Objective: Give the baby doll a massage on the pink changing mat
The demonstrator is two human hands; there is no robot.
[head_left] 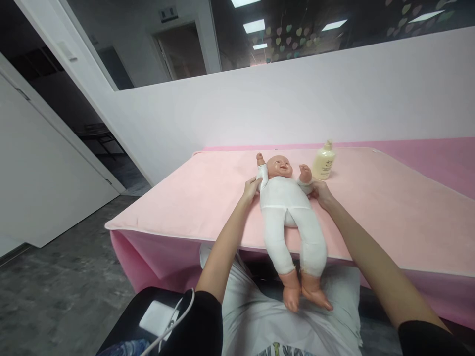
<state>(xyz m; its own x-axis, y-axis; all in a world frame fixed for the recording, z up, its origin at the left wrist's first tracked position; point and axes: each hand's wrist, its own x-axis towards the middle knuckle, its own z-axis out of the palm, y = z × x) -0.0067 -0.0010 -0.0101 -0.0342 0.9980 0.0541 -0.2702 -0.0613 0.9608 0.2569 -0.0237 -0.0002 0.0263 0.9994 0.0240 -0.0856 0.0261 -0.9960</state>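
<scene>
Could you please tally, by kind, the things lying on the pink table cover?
Baby doll: 1
Cream lotion bottle: 1
Hands touching the doll: 2, left hand and right hand
Total: 4

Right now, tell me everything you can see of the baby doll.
The baby doll lies face up on the pink mat, head toward the wall, arms raised. It wears a white one-piece; head, hands and feet look like bare plastic. Its legs hang over the near edge. The left hand and right hand touch its sides.
</scene>
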